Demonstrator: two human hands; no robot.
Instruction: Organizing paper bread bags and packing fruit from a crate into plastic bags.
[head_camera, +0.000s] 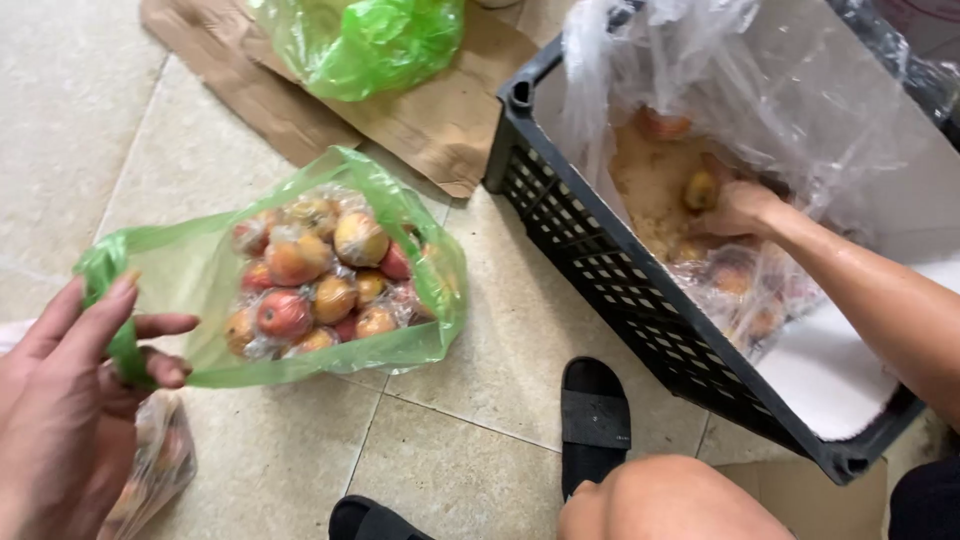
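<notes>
My left hand (60, 400) sits at about 8 o'clock in view, fingers partly curled, pinching the rim of the green bag (200, 270) between thumb and fingertips and holding its mouth open. The bag lies on the tiled floor (480, 400), spreading from my left hand toward 2 o'clock. Inside it is a heap of small red and yellow fruit (320, 280), each wrapped in thin clear film. Under my left wrist, at 7 o'clock, hangs a second clear bag (160, 465) with something orange inside; too blurred to name.

My right hand (740, 210) is at 2 o'clock, well apart from the green bag, reaching down into the black crate (600, 290). The crate is lined with clear plastic sheet (760, 90). The right fingers are bent down among more wrapped fruit in the crate and touch a yellowish fruit (700, 188) at their tips; whether they have closed on it I cannot tell.

Brown cardboard (440, 110) lies flat on the floor at 12 o'clock, touching the crate's near corner. Another green bag (370, 40) rests on it, crumpled. My black sandals (595, 420) are at 6 o'clock, between the bag and the crate, my knee just below them.
</notes>
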